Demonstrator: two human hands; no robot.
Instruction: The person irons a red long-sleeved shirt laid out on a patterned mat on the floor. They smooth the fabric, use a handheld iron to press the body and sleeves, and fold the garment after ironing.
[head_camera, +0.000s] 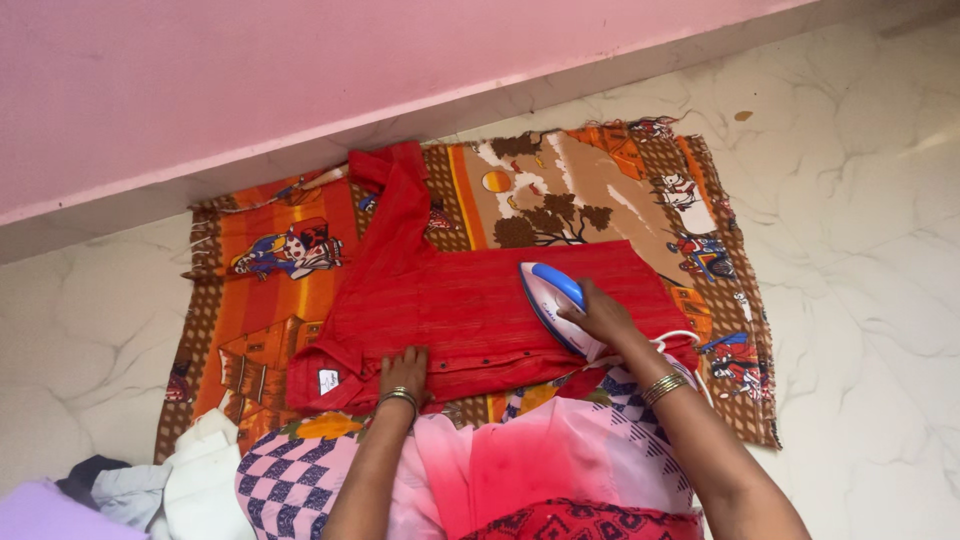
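The head view looks down on a red shirt (470, 305) spread flat on a printed orange and brown cloth (600, 190) that lies on a pale marbled floor (860, 230) beside a pink wall (300, 70). The shirt lies crosswise, its long axis running left to right across the cloth: the collar end with a small white label is at the left, near the person's knees, and the hem end is at the right. One sleeve sticks up and away toward the wall, at the upper left of the body. The right hand (603, 315) is closed around the handle of a white and blue iron (555, 305), which sits sole-down on the right half of the shirt. The iron's long axis runs diagonally, its pointed nose aimed up and to the left, toward the wall, and its heel toward the person; a white cord (682, 338) leaves the heel by the wrist. The left hand (404, 372) rests flat with fingers spread on the shirt's near edge, pressing the fabric down, well apart from the iron. A small heap of folded clothes (190, 480) lies at the lower left, just off the cloth.
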